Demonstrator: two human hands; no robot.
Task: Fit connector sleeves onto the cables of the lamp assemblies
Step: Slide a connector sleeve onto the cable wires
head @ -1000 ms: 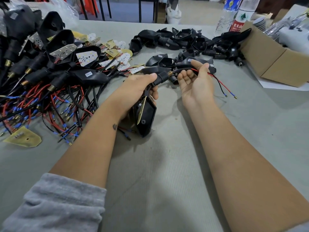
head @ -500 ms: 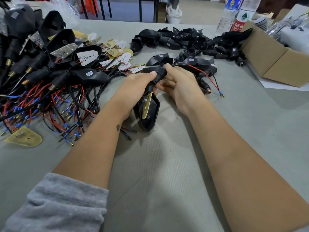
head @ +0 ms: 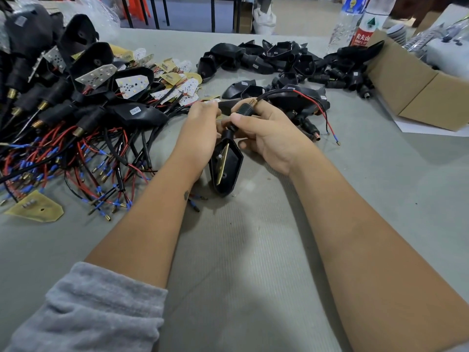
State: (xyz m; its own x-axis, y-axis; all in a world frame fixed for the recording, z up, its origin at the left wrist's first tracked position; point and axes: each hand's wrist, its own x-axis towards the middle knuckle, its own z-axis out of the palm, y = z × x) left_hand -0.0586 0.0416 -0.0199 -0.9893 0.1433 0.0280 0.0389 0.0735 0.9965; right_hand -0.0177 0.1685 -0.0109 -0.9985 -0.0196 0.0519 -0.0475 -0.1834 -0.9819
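- Centrally, near the table's [head: 253,275] middle, our right hand [head: 274,133] has its fingers curled around the sleeve [head: 244,109], thumb pressed on its side.
- Lamp [head: 225,166]: black housing hanging below the sleeve, nose resting on the table.
- Cable [head: 276,92]: leaves the sleeve's brass end, splits into red and black wires toward the right edge.
- Left hand [head: 200,133]: beside the lamp, fingers bent at its neck; we cannot tell whether they grip it.
- Wired lamps [head: 76,118]: heaped along the left edge.
- Empty housings [head: 279,59]: piled at the far edge.
- Box [head: 418,92]: far right corner.
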